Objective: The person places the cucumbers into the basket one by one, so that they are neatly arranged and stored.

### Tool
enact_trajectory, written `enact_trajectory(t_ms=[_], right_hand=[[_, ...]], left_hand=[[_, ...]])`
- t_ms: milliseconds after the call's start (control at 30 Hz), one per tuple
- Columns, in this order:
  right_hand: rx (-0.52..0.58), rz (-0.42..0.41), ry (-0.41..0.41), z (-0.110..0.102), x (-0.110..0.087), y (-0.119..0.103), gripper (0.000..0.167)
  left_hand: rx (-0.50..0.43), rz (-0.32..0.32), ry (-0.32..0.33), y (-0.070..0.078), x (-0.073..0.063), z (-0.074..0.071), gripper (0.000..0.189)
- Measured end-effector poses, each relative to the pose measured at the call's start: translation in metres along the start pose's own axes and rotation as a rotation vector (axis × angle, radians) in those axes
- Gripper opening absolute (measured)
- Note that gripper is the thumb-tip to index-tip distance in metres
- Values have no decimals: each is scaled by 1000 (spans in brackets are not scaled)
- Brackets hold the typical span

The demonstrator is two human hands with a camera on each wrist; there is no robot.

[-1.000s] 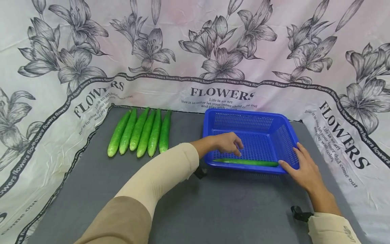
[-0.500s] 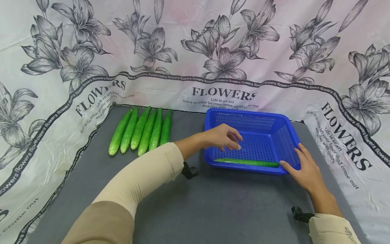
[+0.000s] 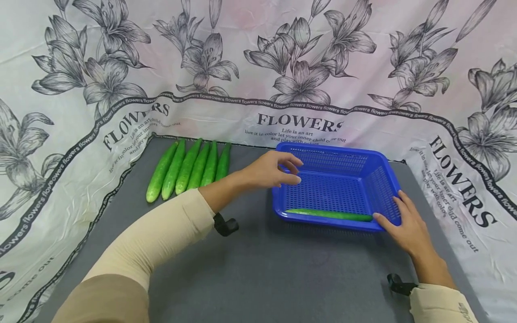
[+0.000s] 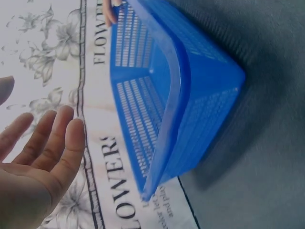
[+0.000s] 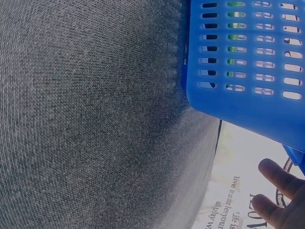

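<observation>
My left hand (image 3: 272, 169) hovers over the left edge of a blue plastic basket (image 3: 335, 223), fingers loosely bent and holding nothing. In the left wrist view, that hand (image 4: 43, 167) appears beside the basket's wall with its fingers spread. A single green cucumber (image 3: 329, 215) lies inside the basket along the front wall. At the basket's right front corner, my right hand (image 3: 409, 226) grips the rim, thumb at the corner and fingers along the right side. In the right wrist view, two fingers (image 5: 279, 179) show outside the perforated wall; the rest is cut off.
Several cucumbers (image 3: 161, 172) lie side by side at the back left of the grey table (image 3: 291, 273); my left forearm hides some of their near ends. A white flower-printed cloth (image 3: 226, 119) hangs behind and around the table's sides.
My left hand has moved up and leftward, from low inside the basket near the cucumber to above its left edge. The right hand stays on the basket's corner.
</observation>
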State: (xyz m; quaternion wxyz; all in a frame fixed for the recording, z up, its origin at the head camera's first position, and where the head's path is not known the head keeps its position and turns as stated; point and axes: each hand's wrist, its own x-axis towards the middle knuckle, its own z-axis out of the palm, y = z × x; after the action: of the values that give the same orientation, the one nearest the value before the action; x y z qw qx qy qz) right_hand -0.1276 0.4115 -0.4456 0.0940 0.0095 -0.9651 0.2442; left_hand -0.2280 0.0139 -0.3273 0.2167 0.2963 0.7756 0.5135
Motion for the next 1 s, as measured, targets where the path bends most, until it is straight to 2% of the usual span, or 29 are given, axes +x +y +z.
enact_trajectory(t_ms=[100, 367, 533, 667, 1000], right_hand=[[-3, -2, -3, 0, 0, 0, 79], [-7, 0, -9, -1, 2, -1, 80], [-7, -4, -7, -1, 2, 2, 80], [-12, -7, -10, -1, 2, 4, 80], [-34, 24, -52, -3, 1, -2, 85]], left_hand=[[3, 4, 64, -2, -12, -10, 41], [11, -12, 227, -21, -48, -45, 43], [-37, -29, 258, -31, -69, -64, 44], [-37, -45, 277, -37, -83, -75, 44], [-17, -142, 387, -61, -116, -109, 46]])
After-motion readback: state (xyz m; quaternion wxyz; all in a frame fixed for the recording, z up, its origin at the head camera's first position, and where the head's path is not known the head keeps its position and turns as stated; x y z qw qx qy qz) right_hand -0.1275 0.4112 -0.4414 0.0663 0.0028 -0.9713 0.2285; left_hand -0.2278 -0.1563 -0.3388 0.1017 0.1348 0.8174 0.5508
